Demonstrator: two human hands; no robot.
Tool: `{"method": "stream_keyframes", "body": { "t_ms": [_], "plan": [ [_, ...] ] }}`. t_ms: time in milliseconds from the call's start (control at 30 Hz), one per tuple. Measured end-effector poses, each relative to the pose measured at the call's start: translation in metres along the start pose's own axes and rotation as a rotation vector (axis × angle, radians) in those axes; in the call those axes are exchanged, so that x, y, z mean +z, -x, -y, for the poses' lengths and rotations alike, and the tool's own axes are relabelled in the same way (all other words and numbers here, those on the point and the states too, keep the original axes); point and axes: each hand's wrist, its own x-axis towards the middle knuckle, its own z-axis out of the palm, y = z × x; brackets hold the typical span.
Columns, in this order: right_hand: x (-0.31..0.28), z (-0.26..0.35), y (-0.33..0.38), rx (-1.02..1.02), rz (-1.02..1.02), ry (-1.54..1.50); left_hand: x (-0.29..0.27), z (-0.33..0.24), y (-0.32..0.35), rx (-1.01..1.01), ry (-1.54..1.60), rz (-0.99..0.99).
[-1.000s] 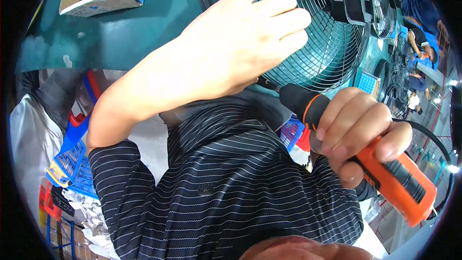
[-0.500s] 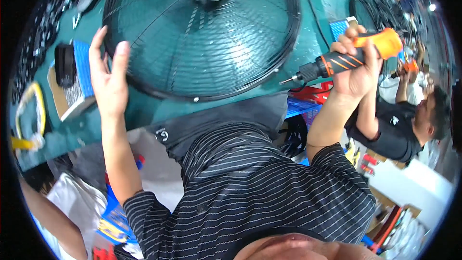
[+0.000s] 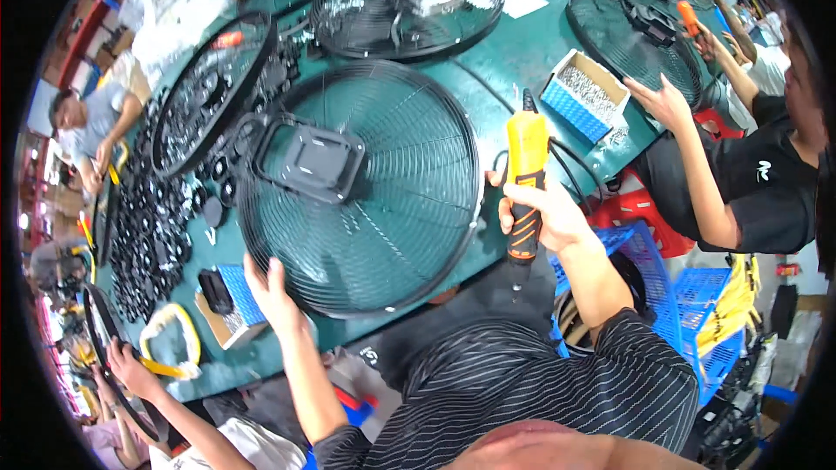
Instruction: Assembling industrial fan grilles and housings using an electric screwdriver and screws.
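Gripping a yellow power screwdriver w/ a black, orange-striped front end [image 3: 528, 152], the R hand [image 3: 550, 219] has its fingers closed round the tool's body, just beside the R rim of a big round black wire fan guard [image 3: 418, 174]; the tool's yellow end points up & away, its dark chuck end back twd the wearer's striped shirt [image 3: 522, 365]. L hand [image 3: 279, 306] is open & holds nothing, thumb & fingers apart, by the guard's lower L rim; can't tell if it touches. Guard lies flat on the green worktop [image 3: 492, 52], near its front edge, w/ a squarish black plastic housing [image 3: 322, 163] on its L half. Just L of the L hand: a small blue-sided cardboard box [image 3: 246, 294] w/ a black piece set in its top, then a yellow-and-white loop [image 3: 193, 344] lying flat. Further L, a heap of small black parts [image 3: 152, 235], w/ a black ring-shaped guard [image 3: 163, 122] tilted over it. Past the main guard is another round black fan [image 3: 409, 13]; to the R, an open blue-and-white carton [image 3: 566, 113] full of small metal screws [image 3: 588, 89]. Beyond the worktop's R end sits a co-worker in a black short-sleeved shirt [image 3: 771, 226], one hand [image 3: 666, 106] raised nr that carton
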Motion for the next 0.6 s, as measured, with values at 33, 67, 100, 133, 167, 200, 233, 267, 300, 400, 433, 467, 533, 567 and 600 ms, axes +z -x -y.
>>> {"method": "stream_keyframes", "body": {
  "t_ms": [33, 67, 100, 133, 167, 200, 233, 267, 300, 400, 433, 467, 533, 567, 600],
  "plan": [
    [0.002, 0.010, -0.003, -0.100, -0.062, 0.048, 0.017, -0.009, 0.025, -0.037, -0.004, -0.034],
    [-0.003, 0.021, -0.010, -0.091, -0.036, 0.055, 0.026, -0.014, 0.048, -0.059, 0.020, -0.038],
    [-0.009, 0.028, -0.020, -0.068, 0.000, 0.060, 0.031, -0.013, 0.070, -0.002, 0.016, -0.040],
    [-0.012, 0.035, -0.029, -0.039, -0.024, 0.073, 0.036, -0.016, 0.087, 0.013, 0.012, -0.025],
    [-0.014, 0.038, -0.038, -0.060, -0.033, 0.125, 0.036, -0.012, 0.099, 0.053, 0.025, -0.023],
    [-0.017, 0.040, -0.042, -0.068, -0.056, 0.107, 0.032, -0.012, 0.106, 0.043, 0.053, 0.006],
    [-0.017, 0.043, -0.045, -0.074, -0.075, 0.091, 0.028, -0.014, 0.111, 0.033, 0.082, 0.029],
    [-0.018, 0.047, -0.043, -0.103, -0.094, 0.077, 0.016, -0.012, 0.103, 0.070, 0.036, 0.057],
    [-0.018, 0.050, -0.037, -0.156, -0.078, 0.036, 0.000, -0.015, 0.096, 0.199, -0.192, 0.004],
    [-0.013, 0.055, -0.008, -0.487, -0.102, 0.120, -0.055, -0.058, 0.052, 0.421, -0.624, -0.094],
    [-0.009, 0.055, 0.003, -0.616, -0.151, 0.195, -0.074, -0.070, 0.036, 0.495, -0.793, -0.131],
    [-0.010, 0.053, 0.010, -0.731, -0.147, 0.230, -0.085, -0.082, 0.022, 0.429, -0.945, -0.120],
    [0.002, 0.048, 0.024, -0.872, -0.140, 0.296, -0.108, -0.084, -0.005, 0.361, -1.208, -0.022],
    [0.009, 0.043, 0.025, -0.918, -0.125, 0.322, -0.117, -0.085, -0.014, 0.365, -1.328, 0.049],
    [0.013, 0.036, 0.023, -0.922, -0.171, 0.428, -0.124, -0.088, -0.020, 0.248, -1.398, 0.113]
  ]
}}
